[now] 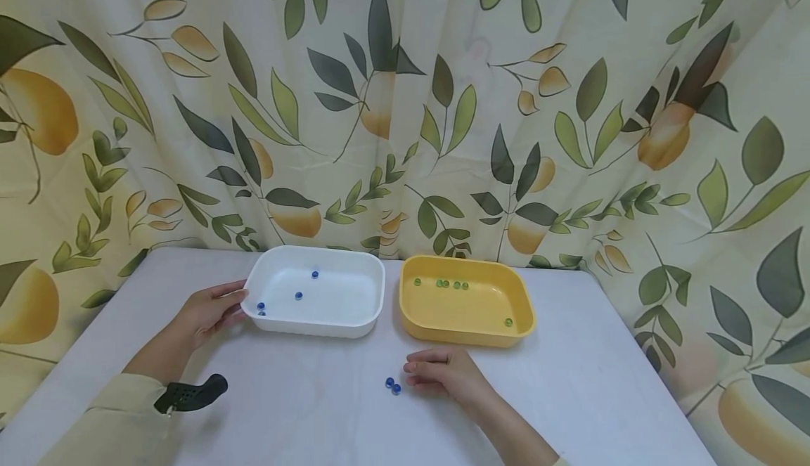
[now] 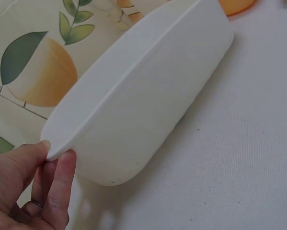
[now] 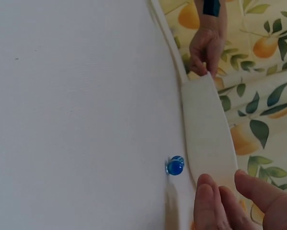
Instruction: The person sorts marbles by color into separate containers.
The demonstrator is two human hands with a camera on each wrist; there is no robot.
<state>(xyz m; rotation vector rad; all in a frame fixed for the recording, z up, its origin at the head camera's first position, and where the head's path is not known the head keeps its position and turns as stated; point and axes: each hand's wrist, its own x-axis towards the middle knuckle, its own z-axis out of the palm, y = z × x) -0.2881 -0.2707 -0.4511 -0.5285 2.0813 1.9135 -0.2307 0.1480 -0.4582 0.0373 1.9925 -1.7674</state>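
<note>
My left hand (image 1: 205, 313) pinches the left rim of a white basin (image 1: 344, 322), thumb on the rim and fingers beneath it, as the left wrist view shows. Several blue marbles (image 1: 299, 296) lie inside that basin. On the cloth in front of the basins sit two blue marbles (image 1: 393, 386), side by side. Just to their right hovers my right hand (image 1: 446, 374), fingers slightly bent and apart from the marbles, with nothing in its grasp. Behind it stands a yellow basin (image 1: 468, 332) with several green marbles (image 1: 457, 285) in it.
A white cloth (image 1: 304, 410) covers the table. Both basins stand near its back edge with a narrow gap between them. Right behind hangs a curtain (image 1: 405, 100) printed with fruit and leaves. A black band (image 1: 191, 393) is on the left wrist.
</note>
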